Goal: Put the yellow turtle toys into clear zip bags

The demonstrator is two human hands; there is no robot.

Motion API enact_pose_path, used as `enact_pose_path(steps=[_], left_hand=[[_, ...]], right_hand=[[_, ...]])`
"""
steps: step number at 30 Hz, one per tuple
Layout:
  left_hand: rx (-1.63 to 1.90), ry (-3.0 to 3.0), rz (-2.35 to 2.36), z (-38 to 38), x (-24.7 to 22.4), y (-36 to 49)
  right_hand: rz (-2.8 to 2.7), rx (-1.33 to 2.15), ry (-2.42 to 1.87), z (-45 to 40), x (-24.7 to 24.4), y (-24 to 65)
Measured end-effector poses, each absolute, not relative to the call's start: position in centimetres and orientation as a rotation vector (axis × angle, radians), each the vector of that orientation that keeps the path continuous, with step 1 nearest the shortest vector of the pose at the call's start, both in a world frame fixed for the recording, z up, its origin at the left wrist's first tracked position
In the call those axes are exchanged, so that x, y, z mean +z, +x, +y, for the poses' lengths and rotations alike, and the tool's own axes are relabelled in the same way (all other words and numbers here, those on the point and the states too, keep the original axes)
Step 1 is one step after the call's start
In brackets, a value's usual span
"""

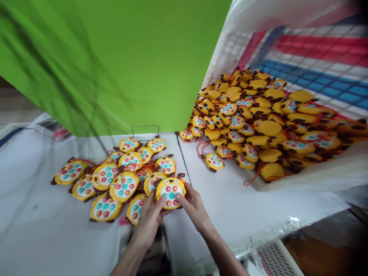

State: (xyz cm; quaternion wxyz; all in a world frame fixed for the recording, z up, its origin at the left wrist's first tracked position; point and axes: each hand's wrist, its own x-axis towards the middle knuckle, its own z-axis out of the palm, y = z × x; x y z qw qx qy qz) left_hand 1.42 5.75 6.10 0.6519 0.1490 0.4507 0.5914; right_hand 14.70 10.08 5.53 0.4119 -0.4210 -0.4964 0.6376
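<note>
A yellow animal-shaped toy [171, 188] with a white face plate and red, orange and teal buttons is held between both hands. My left hand [152, 211] grips its left edge, thumb on the front. On the right edge, my right hand [193, 205] holds it with the thumb pressed near the buttons. Several matching toys [123, 186] lie face up in an overlapping group to the left, some with orange cords. The held toy overlaps the nearest ones in view. The fingers behind it are mostly hidden.
Many more toys [268, 128] fill a white-lined basket [313, 168] on the right, some spilling onto the white table [218, 203]. A large green panel [129, 65] rises behind, with a wire stand [144, 126] at its foot. Blurred dark strands cross the upper left.
</note>
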Motion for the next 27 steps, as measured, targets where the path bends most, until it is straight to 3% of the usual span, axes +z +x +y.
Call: enact_pose_path(steps=[21, 25, 27], left_hand=[[1.169, 0.681, 1.366, 5.0, 7.3, 0.9], [1.261, 0.625, 1.425, 5.6, 7.1, -0.2], [1.385, 0.47, 1.442, 6.4, 6.9, -1.6]], right_hand=[[-1.396, 1.553, -1.141, 9.4, 5.9, 13.7], [-1.528, 1.487, -1.204, 9.9, 5.3, 14.9], [-1.595, 1.294, -1.345, 11.3, 4.5, 16.7]])
